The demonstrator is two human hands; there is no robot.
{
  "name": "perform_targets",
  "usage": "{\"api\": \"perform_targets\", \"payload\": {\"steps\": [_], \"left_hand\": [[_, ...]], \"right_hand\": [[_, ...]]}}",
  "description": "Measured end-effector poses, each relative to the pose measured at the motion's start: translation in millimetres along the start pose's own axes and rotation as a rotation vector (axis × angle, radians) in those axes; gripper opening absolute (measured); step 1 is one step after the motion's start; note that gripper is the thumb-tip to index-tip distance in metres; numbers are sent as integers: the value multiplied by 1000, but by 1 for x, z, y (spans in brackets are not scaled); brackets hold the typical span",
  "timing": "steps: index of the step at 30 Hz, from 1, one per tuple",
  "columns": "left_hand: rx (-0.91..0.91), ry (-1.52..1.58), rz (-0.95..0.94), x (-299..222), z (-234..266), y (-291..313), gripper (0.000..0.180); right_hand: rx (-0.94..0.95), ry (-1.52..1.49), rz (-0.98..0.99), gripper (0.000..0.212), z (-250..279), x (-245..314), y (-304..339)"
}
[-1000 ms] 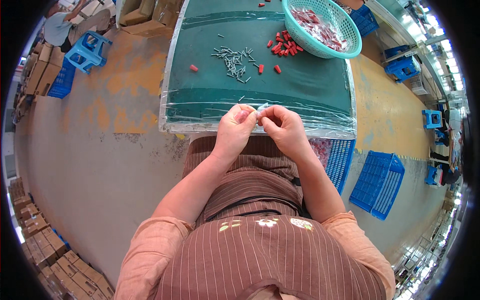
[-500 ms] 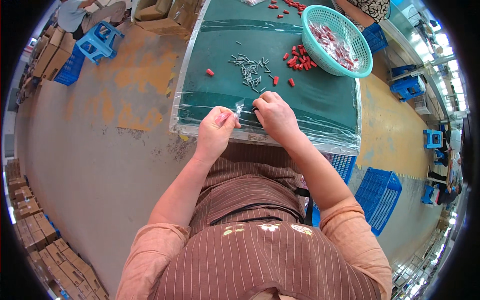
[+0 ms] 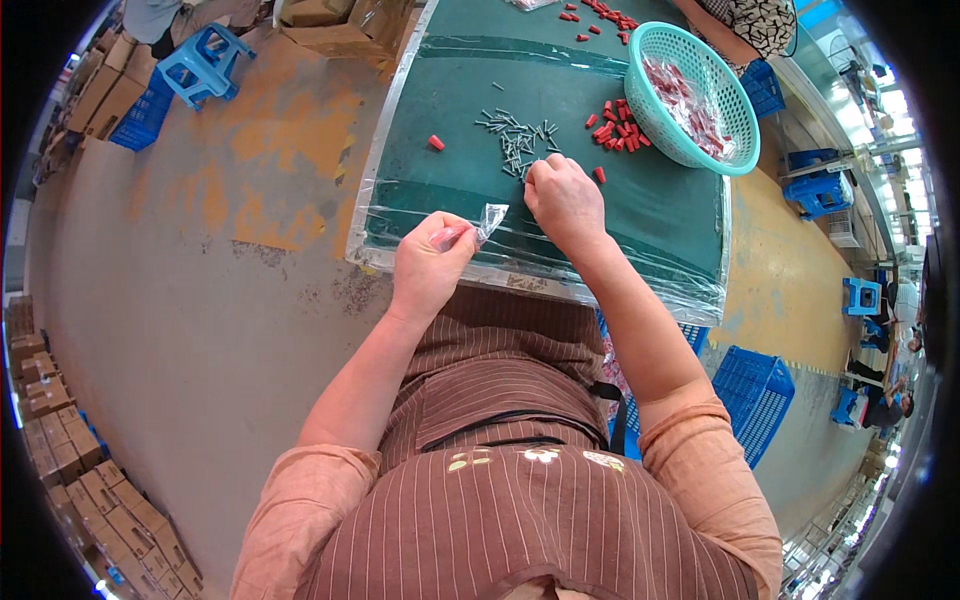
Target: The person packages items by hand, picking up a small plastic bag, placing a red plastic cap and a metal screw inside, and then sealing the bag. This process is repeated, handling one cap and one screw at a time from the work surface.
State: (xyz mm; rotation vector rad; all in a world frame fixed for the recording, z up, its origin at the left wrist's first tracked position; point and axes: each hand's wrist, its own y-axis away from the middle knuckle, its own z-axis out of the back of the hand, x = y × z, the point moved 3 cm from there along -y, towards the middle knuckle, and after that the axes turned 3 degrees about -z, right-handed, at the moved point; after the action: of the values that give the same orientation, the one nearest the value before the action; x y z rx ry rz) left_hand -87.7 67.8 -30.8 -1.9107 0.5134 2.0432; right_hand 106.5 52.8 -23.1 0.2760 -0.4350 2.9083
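Observation:
My left hand [image 3: 430, 262] is closed around a small clear plastic bag [image 3: 490, 220], whose open end sticks out past the fingers. Something red shows through the film in the grip. Over the table, at the near edge of a loose pile of small metal screws or pins [image 3: 515, 140], my right hand [image 3: 567, 200] has its fingers drawn together; whatever they hold is hidden. Just right of it lies one red plastic cap [image 3: 599, 175]. More red caps [image 3: 622, 132] are heaped beyond, and a single red cap [image 3: 436, 143] lies off to the left.
A turquoise perforated basket [image 3: 745, 120] of bagged red pieces stands on the green-topped table [image 3: 430, 100] at right. Another person's arm [image 3: 715, 35] is behind it. Blue crates [image 3: 752, 395] sit on the floor at right; a blue stool [image 3: 205, 65] and cartons [image 3: 345, 35] are at far left.
My right hand has moved away from the bag, forward and right to the screw pile, covering a red cap's spot there. The left hand keeps the bag; its mouth now stands out more.

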Motion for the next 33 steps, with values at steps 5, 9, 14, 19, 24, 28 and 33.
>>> {"api": "perform_targets", "payload": {"steps": [5, 9, 14, 19, 24, 28, 33], "left_hand": [[-14, -48, -7, -6, -2, -1, 3], [-29, -84, 37, -2, -2, 4, 2], [-27, 44, 15, 15, 5, -3, 4], [-22, -12, -28, 25, 7, -7, 5], [-32, 50, 91, 17, 8, -2, 6], [-60, 17, 24, 30, 8, -6, 4], [-43, 89, 121, 20, 6, -6, 5]], "right_hand": [[89, 97, 74, 7, 0, 0, -13], [181, -20, 43, 6, 23, -14, -22], [182, -141, 143, 6, 38, -33, -27], [127, -222, 212, 6, 33, -43, -28], [148, -180, 107, 9, 49, -65, -18], [185, -295, -72, 10, 45, -67, -7], [154, -131, -21, 8, 27, -55, 0]]}}
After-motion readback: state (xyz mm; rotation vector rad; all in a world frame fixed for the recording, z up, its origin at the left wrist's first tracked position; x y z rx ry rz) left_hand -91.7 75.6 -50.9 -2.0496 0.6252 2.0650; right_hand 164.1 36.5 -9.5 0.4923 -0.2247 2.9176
